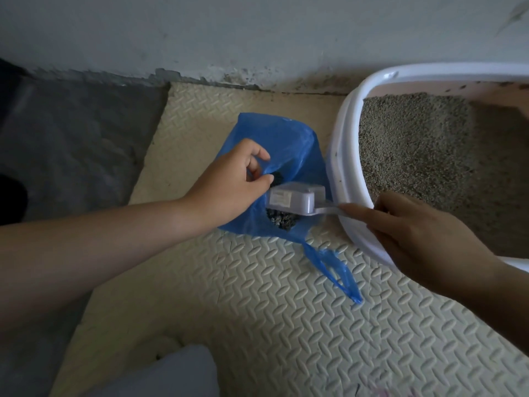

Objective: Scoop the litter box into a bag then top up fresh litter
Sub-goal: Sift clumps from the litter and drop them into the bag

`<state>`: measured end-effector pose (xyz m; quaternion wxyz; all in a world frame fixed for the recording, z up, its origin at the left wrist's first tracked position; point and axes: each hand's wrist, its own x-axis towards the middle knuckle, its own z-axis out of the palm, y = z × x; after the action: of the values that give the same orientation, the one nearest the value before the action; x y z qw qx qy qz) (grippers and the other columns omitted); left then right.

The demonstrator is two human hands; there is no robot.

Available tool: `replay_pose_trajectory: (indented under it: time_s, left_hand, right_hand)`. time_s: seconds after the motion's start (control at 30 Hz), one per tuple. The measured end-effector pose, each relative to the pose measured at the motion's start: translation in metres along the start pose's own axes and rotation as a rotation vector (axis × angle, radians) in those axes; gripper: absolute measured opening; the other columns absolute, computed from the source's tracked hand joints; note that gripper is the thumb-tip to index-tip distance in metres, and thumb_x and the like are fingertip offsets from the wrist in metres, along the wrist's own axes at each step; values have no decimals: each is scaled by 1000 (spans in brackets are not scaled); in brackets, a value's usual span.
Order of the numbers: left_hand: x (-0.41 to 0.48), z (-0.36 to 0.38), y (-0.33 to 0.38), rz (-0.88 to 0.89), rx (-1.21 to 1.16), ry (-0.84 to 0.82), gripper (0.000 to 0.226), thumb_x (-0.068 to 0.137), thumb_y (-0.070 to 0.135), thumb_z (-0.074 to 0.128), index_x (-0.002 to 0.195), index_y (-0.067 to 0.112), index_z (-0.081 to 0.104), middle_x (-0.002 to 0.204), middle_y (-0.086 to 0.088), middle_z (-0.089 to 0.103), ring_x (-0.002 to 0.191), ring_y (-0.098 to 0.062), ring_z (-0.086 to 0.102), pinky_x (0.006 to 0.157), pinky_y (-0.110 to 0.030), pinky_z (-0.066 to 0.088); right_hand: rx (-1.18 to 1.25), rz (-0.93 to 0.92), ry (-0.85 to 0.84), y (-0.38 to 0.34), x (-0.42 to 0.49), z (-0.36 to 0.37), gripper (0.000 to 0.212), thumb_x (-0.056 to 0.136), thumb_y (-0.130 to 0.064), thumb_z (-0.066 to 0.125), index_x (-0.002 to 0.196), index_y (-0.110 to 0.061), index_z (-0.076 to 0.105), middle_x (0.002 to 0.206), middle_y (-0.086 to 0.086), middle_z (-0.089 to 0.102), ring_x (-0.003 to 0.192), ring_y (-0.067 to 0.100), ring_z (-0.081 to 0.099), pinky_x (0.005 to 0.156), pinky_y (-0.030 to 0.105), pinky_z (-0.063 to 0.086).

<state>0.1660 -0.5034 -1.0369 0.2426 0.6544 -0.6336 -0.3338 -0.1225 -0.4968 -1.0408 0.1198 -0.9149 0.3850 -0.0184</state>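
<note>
A blue plastic bag [282,144] lies on the cream foam mat, its mouth held open. My left hand [229,181] pinches the bag's edge at the opening. My right hand [415,233] grips the handle of a grey litter scoop [294,197]. The scoop is turned bottom-up over the bag's mouth, and dark clumps [282,222] show inside the bag below it. To the right stands the white litter box [343,156] with grey-brown litter [415,147] inside.
The cream textured foam mat [257,296] covers the floor in front. A grey floor patch [71,133] lies at the left, and a pale wall [229,30] runs behind. A grey-blue object [171,373] sits at the bottom edge.
</note>
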Motion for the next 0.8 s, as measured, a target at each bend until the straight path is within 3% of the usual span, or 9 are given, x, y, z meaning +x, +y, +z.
replay_pose_trajectory:
  time_s: [0.2, 0.53, 0.67, 0.8]
  left_hand:
    - [1, 2, 1, 21, 18, -25, 21, 90, 23, 63, 105, 27, 51, 72, 9, 57, 61, 0, 54, 61, -11, 37]
    - [3, 3, 3, 24, 45, -27, 20, 90, 23, 62, 107, 26, 52, 73, 7, 58, 60, -2, 53, 63, -20, 41]
    - [5, 4, 4, 26, 43, -14, 19, 90, 23, 62, 106, 27, 52, 72, 9, 57, 60, -2, 53, 64, -23, 41]
    - [6, 3, 3, 19, 47, -13, 19, 91, 24, 61, 107, 27, 52, 73, 8, 58, 62, -4, 55, 66, -25, 44]
  right_hand:
    - [-28, 18, 13, 11, -14, 13, 52, 87, -24, 37, 136, -29, 53, 87, 0, 45, 74, 18, 47, 49, 24, 34]
    - [136, -3, 48, 33, -20, 13, 48, 94, -28, 33, 140, -34, 46, 91, -4, 44, 80, 14, 48, 62, 26, 40]
    - [123, -44, 13, 35, -22, 13, 48, 94, -27, 32, 139, -33, 47, 91, -2, 48, 78, 17, 51, 56, 30, 45]
    - [179, -17, -18, 37, -23, 13, 50, 92, -28, 30, 139, -35, 46, 92, -7, 47, 79, 8, 47, 60, 22, 36]
